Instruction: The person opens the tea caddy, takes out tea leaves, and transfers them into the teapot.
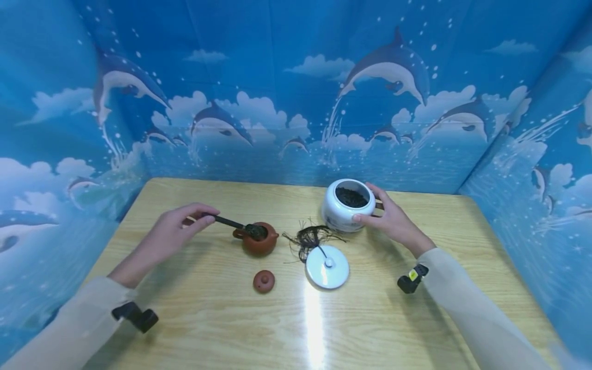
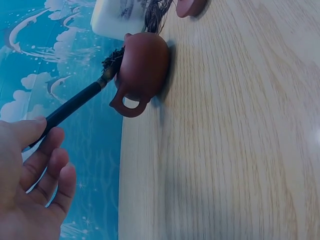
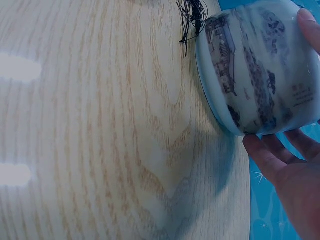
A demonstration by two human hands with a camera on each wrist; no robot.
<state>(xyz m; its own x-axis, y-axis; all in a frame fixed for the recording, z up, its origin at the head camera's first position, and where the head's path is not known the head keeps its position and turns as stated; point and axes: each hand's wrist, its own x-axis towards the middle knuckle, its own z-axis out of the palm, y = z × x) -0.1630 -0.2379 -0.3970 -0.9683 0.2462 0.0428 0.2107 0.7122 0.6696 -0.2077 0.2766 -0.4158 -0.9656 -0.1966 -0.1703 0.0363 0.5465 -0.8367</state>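
Observation:
My left hand [image 1: 178, 226] pinches the dark handle of a tea scoop [image 2: 75, 103] between thumb and fingers. The scoop's head, heaped with dark tea leaves [image 2: 113, 59], is at the mouth of a small reddish-brown clay teapot [image 1: 259, 247], whose handle faces my left hand. My right hand [image 1: 393, 221] grips a lidless white porcelain jar [image 1: 342, 215], thumb on one side and fingers round the other. Dark tea leaves [image 1: 351, 197] show inside the jar. A landscape print decorates its side in the right wrist view.
The small clay teapot lid [image 1: 263, 281] lies in front of the teapot. A white jar lid [image 1: 327, 272] rests right of it, beside a tangle of dark thin strands [image 1: 311, 237]. Behind the wooden table [image 1: 208, 308] hangs a blue dolphin-print curtain [image 1: 268, 128].

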